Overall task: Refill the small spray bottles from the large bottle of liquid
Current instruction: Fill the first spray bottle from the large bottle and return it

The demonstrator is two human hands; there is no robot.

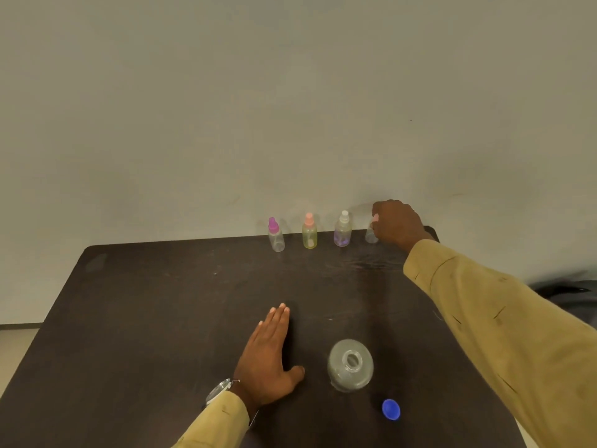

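A large clear bottle (350, 365) stands uncapped near the table's front, seen from above. Its blue cap (391, 409) lies to the right of it. Along the far edge stand small spray bottles: one with a magenta top (275, 235), a yellowish one with a pink top (309, 231), and a purplish one with a white top (343, 229). At the right end of the row, my right hand (398, 225) is closed around another small clear bottle (371, 235), mostly hidden by my fingers. My left hand (267, 354) lies flat on the table, fingers together, left of the large bottle.
The dark table (155, 318) backs onto a plain wall. Its far right corner lies just behind my right hand. A dark object (568, 291) lies off the table's right side.
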